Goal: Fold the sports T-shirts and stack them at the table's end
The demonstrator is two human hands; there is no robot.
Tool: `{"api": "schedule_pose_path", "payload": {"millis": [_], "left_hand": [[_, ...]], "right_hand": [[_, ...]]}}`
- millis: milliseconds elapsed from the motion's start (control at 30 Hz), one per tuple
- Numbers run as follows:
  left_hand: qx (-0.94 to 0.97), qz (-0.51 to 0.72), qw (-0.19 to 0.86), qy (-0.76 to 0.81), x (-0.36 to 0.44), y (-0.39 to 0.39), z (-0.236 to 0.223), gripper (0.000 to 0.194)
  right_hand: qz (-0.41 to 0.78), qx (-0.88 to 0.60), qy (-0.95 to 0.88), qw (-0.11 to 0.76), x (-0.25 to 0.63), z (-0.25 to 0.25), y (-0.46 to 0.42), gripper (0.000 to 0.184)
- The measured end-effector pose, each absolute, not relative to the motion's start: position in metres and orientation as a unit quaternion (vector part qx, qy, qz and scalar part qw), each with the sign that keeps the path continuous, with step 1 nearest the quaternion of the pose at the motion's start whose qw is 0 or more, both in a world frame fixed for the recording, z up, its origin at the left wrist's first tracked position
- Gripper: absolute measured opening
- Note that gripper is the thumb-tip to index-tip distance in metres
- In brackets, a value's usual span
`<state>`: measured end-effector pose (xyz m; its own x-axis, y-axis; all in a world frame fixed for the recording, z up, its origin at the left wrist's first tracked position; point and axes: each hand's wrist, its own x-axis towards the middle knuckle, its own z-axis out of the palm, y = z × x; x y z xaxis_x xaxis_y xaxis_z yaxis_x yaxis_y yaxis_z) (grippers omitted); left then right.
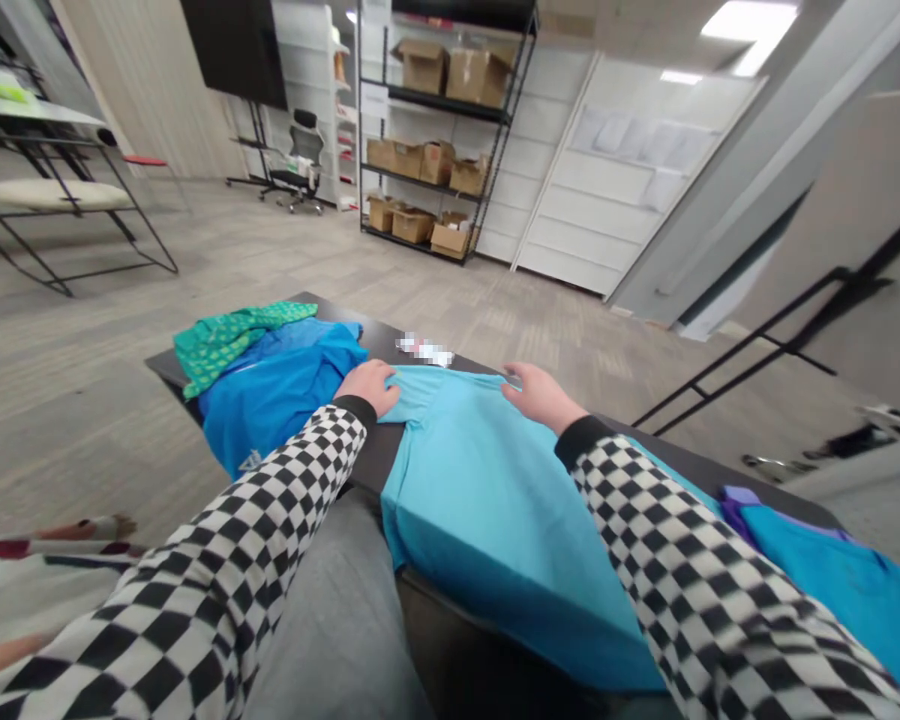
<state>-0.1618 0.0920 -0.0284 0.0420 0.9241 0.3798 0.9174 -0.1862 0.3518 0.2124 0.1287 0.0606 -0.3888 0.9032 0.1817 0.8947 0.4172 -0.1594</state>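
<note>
Across the dark tabletop, directly in front of the seated person, a light blue garment lies at both hands and spreads from the fingers back toward the body. Its far edge runs crosswise between the left hand, at the sleeve-like corner, and the right hand, farther along the same edge. Both hands are at the cloth; neither is clearly nearer. The main panel extends nearward and to the right, passes beneath the right forearm and drops over the near table edge; the forearm conceals part of the outline, so the full long axis cannot be determined. Left fingers: bent over the corner; a firm grip cannot be confirmed. Right fingers: curved, with thumb and index finger at the edge; whether they pinch the fabric cannot be told. Material: thin, matte, plain cloth, smooth on the panel, with short creases at the sleeve junction and a soft fold line along the table edge. Adjacent items: a crumpled blue garment and a green patterned cloth at left; a teal garment with purple fabric at right.
</note>
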Motion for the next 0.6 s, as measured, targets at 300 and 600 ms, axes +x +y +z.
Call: {"api": "schedule_pose_path", "payload": {"millis": [300, 600], "left_hand": [[0.7, 0.306, 0.024, 0.645, -0.16, 0.087, -0.024, 0.036], [0.668, 0.307, 0.05, 0.676, -0.154, 0.085, -0.016, 0.021]], "right_hand": [[0.132, -0.578, -0.805, -0.011, 0.074, 0.059, 0.241, 0.095], [0.131, -0.539, -0.831, -0.032, 0.031, 0.044, 0.269, 0.097]]}}
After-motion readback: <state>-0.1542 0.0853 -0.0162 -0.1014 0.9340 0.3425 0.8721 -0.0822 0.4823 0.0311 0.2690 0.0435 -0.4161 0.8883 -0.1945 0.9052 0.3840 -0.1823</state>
